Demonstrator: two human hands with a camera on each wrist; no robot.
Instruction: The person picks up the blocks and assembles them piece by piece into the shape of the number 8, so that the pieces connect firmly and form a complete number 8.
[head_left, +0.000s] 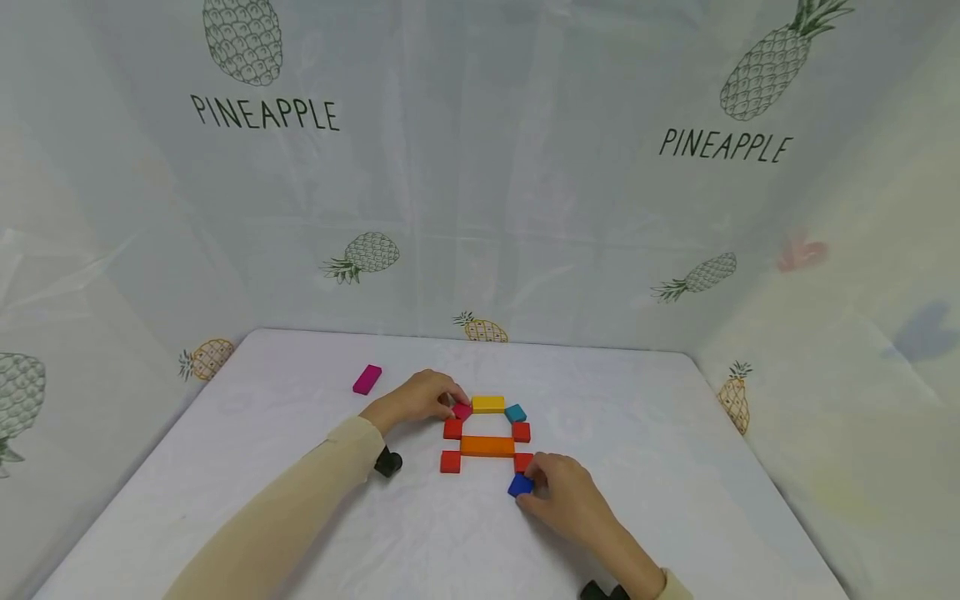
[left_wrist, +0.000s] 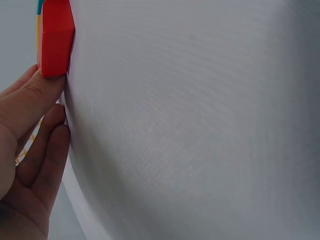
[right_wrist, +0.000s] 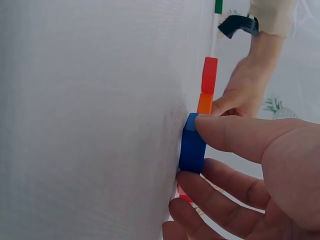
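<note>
My left hand [head_left: 427, 396] pinches a small crimson block [head_left: 462, 412] at the far left corner of a block figure on the table. In the left wrist view a red block [left_wrist: 56, 42] stands right by the thumb. Between thumb and fingers my right hand [head_left: 566, 500] holds a blue block [right_wrist: 192, 147] at the figure's near right end, just below a red block [head_left: 522, 461]. A yellow block [head_left: 488, 405] and a teal block [head_left: 515, 413] form the far side. An orange bar [head_left: 487, 447] lies across the middle, with red blocks [head_left: 450, 462] around its ends.
A magenta block [head_left: 367, 380] lies apart at the far left of the white-covered table [head_left: 645, 400]. In the right wrist view a bit of a green block [right_wrist: 218, 6] shows at the top. Behind the table hangs a pineapple-print sheet [head_left: 480, 183].
</note>
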